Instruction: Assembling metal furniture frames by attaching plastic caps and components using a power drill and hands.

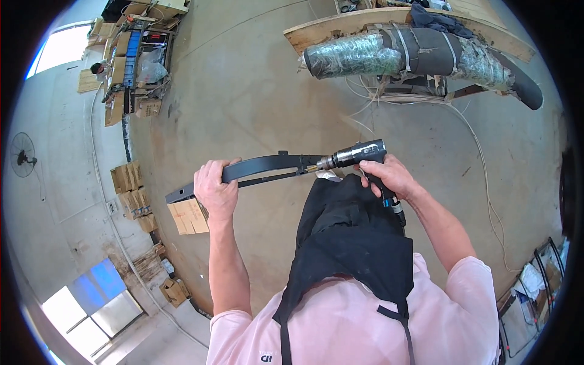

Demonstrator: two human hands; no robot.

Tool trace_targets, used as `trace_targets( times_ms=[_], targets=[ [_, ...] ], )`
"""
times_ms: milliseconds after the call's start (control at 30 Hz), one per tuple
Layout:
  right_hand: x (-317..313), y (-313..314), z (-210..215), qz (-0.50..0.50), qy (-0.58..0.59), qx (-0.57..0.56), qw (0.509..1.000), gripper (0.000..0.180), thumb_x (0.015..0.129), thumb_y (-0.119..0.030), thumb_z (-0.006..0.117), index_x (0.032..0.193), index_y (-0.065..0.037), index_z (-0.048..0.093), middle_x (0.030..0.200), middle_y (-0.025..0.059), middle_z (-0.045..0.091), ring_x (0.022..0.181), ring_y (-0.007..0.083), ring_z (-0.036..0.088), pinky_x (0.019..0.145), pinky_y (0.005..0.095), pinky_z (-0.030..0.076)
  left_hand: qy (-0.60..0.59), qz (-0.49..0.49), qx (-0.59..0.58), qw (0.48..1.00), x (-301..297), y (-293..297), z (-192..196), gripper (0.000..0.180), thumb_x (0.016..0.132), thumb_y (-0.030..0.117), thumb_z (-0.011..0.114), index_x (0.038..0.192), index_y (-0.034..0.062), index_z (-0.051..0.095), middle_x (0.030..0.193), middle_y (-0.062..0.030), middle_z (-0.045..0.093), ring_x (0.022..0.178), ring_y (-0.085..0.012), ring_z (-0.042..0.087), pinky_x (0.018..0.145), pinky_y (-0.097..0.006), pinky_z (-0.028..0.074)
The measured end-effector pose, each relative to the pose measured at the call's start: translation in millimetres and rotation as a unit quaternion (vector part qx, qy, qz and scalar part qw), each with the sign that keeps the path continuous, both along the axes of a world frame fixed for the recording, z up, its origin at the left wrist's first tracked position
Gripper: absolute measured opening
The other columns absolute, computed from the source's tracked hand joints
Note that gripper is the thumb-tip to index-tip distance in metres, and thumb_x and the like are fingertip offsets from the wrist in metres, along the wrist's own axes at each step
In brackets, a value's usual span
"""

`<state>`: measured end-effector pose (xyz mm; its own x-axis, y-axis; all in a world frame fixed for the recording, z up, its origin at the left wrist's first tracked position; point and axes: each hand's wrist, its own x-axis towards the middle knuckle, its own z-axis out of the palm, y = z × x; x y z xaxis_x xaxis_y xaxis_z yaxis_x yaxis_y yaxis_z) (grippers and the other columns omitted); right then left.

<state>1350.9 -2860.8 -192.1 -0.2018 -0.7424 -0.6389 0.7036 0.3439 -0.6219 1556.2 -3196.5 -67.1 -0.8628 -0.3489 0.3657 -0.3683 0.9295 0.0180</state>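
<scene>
My left hand [216,188] grips a long black metal bar [261,165] near its left part and holds it level in front of my chest. My right hand [392,175] is closed around the handle of a dark air-powered screwdriver [356,154]. The tool's tip meets the right end of the bar. An air hose fitting [395,207] hangs from the handle below my right hand. A black apron [350,240] over a pink shirt covers my chest under the tool.
A wooden bench [347,27] at the top carries a large wrapped black duct [420,55]. White cables [480,158] trail over the concrete floor at the right. Cardboard boxes [131,188] stand along the left wall, and a cluttered rack [134,61] with a person beside it is far left.
</scene>
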Motion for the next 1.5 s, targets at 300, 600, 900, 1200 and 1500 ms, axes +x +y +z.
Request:
trace_targets(
  times_ms=[300, 600, 900, 1200, 1500],
  targets=[
    [8.8, -5.0, -10.5, -0.004, 0.008, -0.009, 1.0, 0.04, 0.106, -0.032, 0.068, 0.124, 0.004, 0.067, 0.079, 0.0063, 0.069, 0.048, 0.0106, 0.056, 0.046, 0.0267, 0.044, 0.0, 0.01, -0.002, 1.0, -2.6, 4.7, -2.5, 0.022, 0.083, 0.017, 0.088, 0.083, 0.0112, 0.068, 0.076, -0.0054, 0.065, 0.074, -0.0282, 0.065, 0.071, -0.041, 0.047],
    [10.5, -11.7, -14.8, 0.001, -0.008, -0.01, 1.0, 0.042, 0.104, -0.036, 0.071, 0.117, 0.004, 0.072, 0.079, 0.0062, 0.071, 0.05, 0.01, 0.058, 0.047, 0.0278, 0.045, 0.004, 0.016, -0.003, 1.0, -6.7, 6.3, -3.9, 0.021, 0.083, 0.017, 0.088, 0.084, 0.0115, 0.069, 0.077, -0.0047, 0.067, 0.075, -0.0274, 0.066, 0.073, -0.041, 0.047],
    [10.5, -13.6, -25.1, -0.006, -0.032, -0.018, 0.999, 0.041, 0.106, -0.035, 0.069, 0.121, 0.003, 0.071, 0.077, 0.0051, 0.068, 0.05, 0.0101, 0.057, 0.046, 0.0272, 0.044, 0.011, 0.015, -0.01, 1.0, -9.3, 6.4, -5.4, 0.02, 0.083, 0.017, 0.088, 0.084, 0.0113, 0.069, 0.077, -0.0046, 0.067, 0.074, -0.0278, 0.065, 0.072, -0.04, 0.047],
    [5.4, -8.0, -33.2, -0.014, -0.069, -0.039, 0.997, 0.04, 0.108, -0.034, 0.067, 0.124, 0.002, 0.07, 0.078, 0.0041, 0.067, 0.049, 0.0094, 0.055, 0.045, 0.0276, 0.042, 0.007, 0.013, -0.007, 1.0, -13.1, 6.2, -4.6, 0.021, 0.084, 0.017, 0.088, 0.084, 0.0111, 0.069, 0.078, -0.0046, 0.068, 0.074, -0.0278, 0.066, 0.072, -0.04, 0.047],
    [-3.2, -12.0, -21.9, 0.01, 0.056, -0.001, 0.998, 0.037, 0.102, -0.037, 0.073, 0.107, 0.0, 0.07, 0.073, 0.0032, 0.066, 0.05, 0.0106, 0.058, 0.046, 0.0274, 0.044, 0.004, 0.019, -0.011, 1.0, -18.3, 7.7, -4.2, 0.02, 0.084, 0.017, 0.088, 0.084, 0.0112, 0.069, 0.078, -0.0044, 0.068, 0.075, -0.0279, 0.066, 0.072, -0.041, 0.047]
  ],
)
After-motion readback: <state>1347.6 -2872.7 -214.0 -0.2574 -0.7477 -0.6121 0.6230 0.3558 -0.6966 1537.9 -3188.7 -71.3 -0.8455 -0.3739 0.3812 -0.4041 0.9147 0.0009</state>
